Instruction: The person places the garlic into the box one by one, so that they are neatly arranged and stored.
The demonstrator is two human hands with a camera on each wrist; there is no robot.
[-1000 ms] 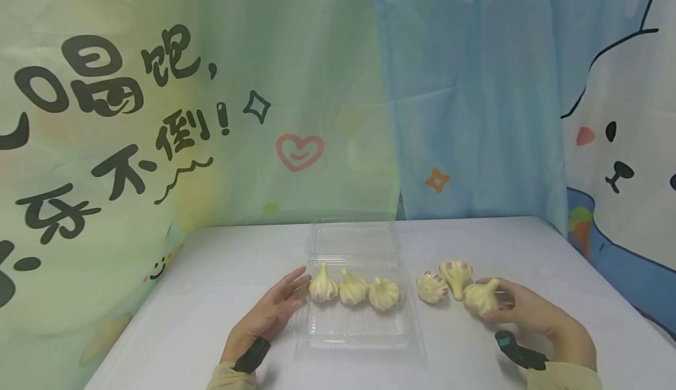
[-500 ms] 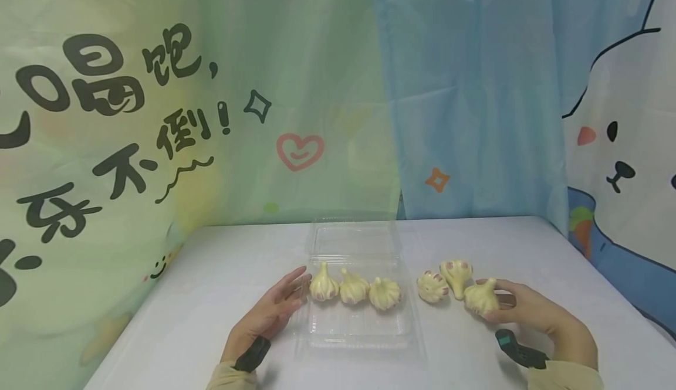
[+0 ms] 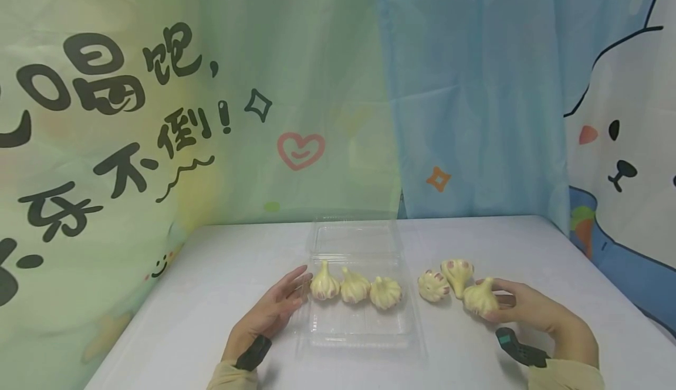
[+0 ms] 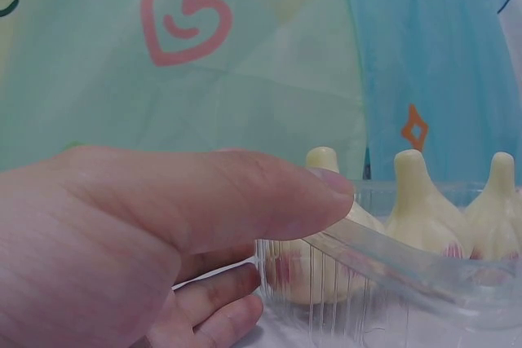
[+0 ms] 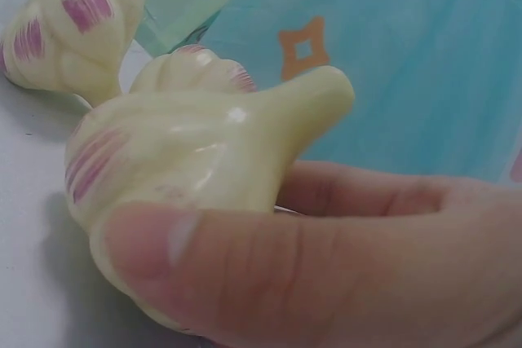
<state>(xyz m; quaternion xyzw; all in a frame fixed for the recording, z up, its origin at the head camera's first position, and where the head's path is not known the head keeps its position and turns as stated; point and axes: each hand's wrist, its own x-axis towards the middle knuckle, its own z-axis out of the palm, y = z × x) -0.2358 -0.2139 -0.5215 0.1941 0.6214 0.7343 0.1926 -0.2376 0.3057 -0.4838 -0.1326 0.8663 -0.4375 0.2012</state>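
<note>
A transparent hinged plastic box (image 3: 364, 325) lies with its lid back on the white table. Inside it, garlic bulbs (image 3: 355, 286) stand in a row along the far side. My left hand (image 3: 271, 307) rests at the box's left edge, fingers extended along the outer wall and thumb (image 4: 277, 201) over the rim. To the right of the box, my right hand (image 3: 528, 308) grips a garlic bulb (image 3: 479, 299) between thumb and fingers. In the right wrist view its stem (image 5: 314, 107) points up to the right, and purple streaks mark its side.
Two more garlic bulbs lie between the box and the right hand: one rounded (image 3: 433, 286), one with its stem toward me (image 3: 457, 274). The lid (image 3: 356, 240) reaches toward the table's far edge. Behind hangs a printed curtain (image 3: 327, 97).
</note>
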